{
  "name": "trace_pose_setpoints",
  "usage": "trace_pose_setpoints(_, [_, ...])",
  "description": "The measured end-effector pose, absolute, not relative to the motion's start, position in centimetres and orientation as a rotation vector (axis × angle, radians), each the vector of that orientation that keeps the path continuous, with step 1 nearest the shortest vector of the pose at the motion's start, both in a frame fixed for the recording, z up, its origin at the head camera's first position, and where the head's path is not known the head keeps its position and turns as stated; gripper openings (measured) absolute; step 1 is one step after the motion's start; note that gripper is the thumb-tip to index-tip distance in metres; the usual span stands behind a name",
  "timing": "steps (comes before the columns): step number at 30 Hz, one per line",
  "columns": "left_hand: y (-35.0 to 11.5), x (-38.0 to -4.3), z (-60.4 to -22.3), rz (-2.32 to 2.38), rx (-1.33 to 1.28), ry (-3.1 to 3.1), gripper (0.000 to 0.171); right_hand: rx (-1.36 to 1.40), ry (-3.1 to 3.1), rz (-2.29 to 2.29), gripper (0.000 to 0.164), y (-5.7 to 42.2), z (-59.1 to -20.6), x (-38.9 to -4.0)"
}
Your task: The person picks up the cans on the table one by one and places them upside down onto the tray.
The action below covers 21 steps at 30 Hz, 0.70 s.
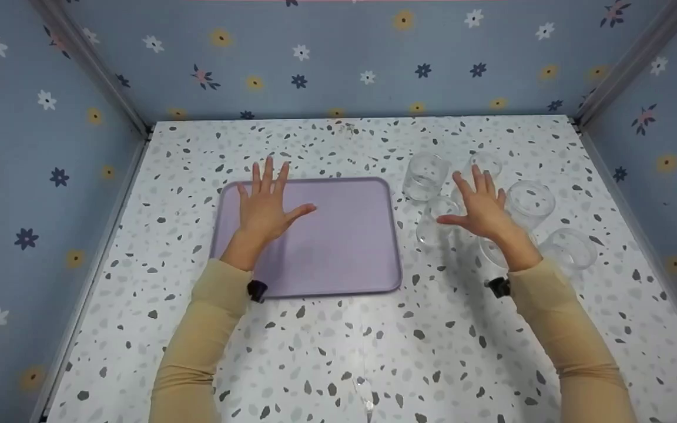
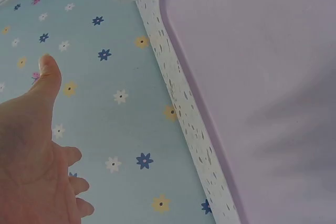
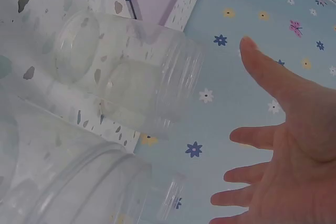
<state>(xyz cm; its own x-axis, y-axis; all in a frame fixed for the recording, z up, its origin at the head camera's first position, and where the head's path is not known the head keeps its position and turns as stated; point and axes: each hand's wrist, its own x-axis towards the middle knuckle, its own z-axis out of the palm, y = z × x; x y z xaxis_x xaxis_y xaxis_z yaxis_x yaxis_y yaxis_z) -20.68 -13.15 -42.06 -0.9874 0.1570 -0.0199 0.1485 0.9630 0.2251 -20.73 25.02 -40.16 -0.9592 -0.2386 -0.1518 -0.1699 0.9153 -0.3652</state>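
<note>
My left hand [image 1: 264,208] hovers over the left part of a flat lilac tray [image 1: 344,252], fingers spread and thumb pointing right. In the left wrist view the palm and thumb [image 2: 48,77] hold nothing. My right hand [image 1: 481,210] is spread above several clear, see-through jars on the right side of the table, and it too holds nothing. One jar [image 1: 424,182] stands at the back left of the group, and another [image 1: 570,249] is at the front right. The right wrist view shows a jar [image 3: 79,72] with a ridged neck, apart from the fingers. My hand and forearm partly hide some jars.
The table [image 1: 315,358] is white with grey speckles. Blue flowered panels [image 1: 338,59] enclose it at the back and both sides. A small clear piece [image 1: 365,393] lies near the front middle. Black wrist cameras [image 1: 257,290] sit at both cuffs.
</note>
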Motion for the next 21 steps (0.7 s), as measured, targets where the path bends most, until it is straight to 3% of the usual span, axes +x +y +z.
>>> trace_pose_setpoints(21, [-12.5,-20.5,-42.9,0.533,0.281,3.194,0.085,-0.457,2.909,-0.602,0.072,23.8,-41.9,-21.1])
